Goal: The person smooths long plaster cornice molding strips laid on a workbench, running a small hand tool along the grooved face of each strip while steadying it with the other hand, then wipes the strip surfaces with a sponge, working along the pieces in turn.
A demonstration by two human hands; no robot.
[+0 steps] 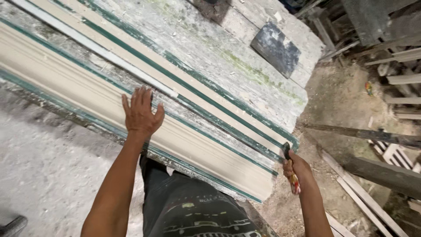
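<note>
A rough workshop with a dusty grey floor (pixel 39 175) on the left and scraps of timber (pixel 394 79) piled at the right holds a long counter (pixel 228 57), its top crusted white and stained green in patches. Along the counter's near edge lies a long cream-coloured moulding (pixel 79 87) with stepped profiles, flanked by dark green strips (pixel 206 87) running its length. A thin white strip (pixel 101 52) lies beside them. A dark rectangular slab (pixel 275 48) rests flat near the counter's far end. The left hand (pixel 141 113) is open, fingers spread, palm pressed on the top of the moulding. The right hand (pixel 297 170) is closed around a tool with a red and yellow handle (pixel 293 177) at the moulding's end, its dark head touching the counter's corner.
</note>
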